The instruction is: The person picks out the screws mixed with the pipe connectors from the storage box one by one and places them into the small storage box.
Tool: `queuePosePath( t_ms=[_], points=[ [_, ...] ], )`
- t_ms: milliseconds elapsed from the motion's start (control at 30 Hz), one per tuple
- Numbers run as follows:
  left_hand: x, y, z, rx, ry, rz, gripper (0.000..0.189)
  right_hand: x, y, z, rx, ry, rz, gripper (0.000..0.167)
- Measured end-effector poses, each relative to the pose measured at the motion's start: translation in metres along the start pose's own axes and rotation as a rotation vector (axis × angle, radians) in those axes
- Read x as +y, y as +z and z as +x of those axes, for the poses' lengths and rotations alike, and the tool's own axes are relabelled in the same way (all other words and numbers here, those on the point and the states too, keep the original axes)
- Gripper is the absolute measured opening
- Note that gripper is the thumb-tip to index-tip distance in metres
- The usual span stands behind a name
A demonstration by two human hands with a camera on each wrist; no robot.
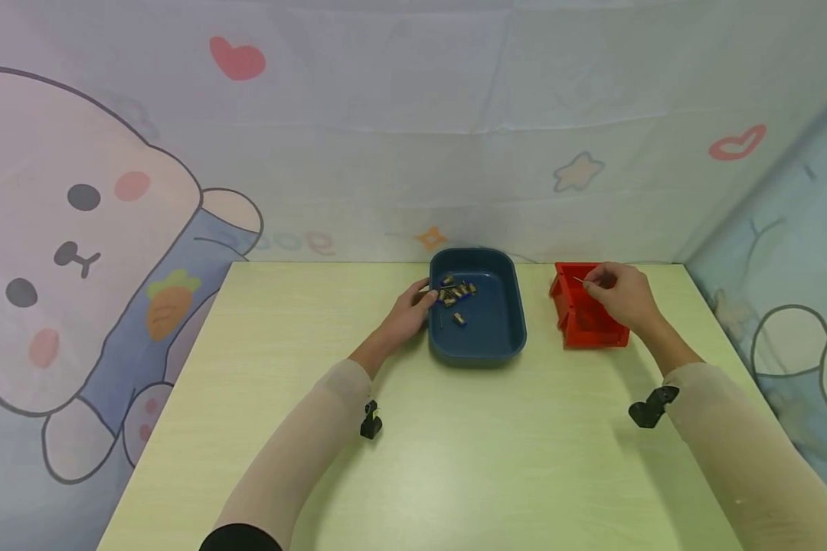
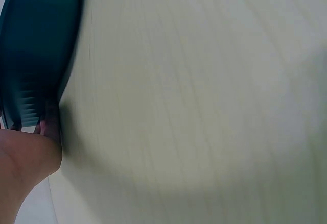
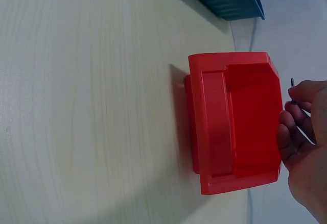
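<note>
– Dark and slim, what's in the right hand (image 1: 620, 295)?
– A thin piece (image 3: 293, 83), pinched between thumb and fingertip, one end jutting clear. I'd make that pinch light but level.
– And just under those fingers?
– The red bin (image 3: 217, 124). Working low over its opening should spare a stray bounce if the piece slips.
– The left hand (image 1: 406, 314)?
– Its fingers grip the side of the blue tray (image 1: 492, 317), left of the right fingers, a sensible brace; brass-coloured pieces (image 1: 455, 292) lie inside, just beyond its thumb.
</note>
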State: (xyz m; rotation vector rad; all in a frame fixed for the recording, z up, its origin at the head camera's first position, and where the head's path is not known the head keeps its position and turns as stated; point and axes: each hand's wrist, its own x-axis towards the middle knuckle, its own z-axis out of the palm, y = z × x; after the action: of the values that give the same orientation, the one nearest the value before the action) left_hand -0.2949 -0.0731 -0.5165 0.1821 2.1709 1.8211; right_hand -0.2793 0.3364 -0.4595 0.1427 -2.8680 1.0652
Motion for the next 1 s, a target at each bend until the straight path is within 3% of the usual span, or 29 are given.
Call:
queuePosePath(
  t_ms=[600, 1000],
  points=[
    [0.004, -0.001, -0.003, 0.000, -0.006, 0.011, 0.059, 0.001, 0.007, -0.002, -0.003, 0.057, 0.009, 0.017],
    [0.000, 0.001, -0.001, 0.010, 0.004, 0.004, 0.057, 0.004, 0.015, -0.002, 0.005, 0.043, -0.010, 0.015]
  ],
)
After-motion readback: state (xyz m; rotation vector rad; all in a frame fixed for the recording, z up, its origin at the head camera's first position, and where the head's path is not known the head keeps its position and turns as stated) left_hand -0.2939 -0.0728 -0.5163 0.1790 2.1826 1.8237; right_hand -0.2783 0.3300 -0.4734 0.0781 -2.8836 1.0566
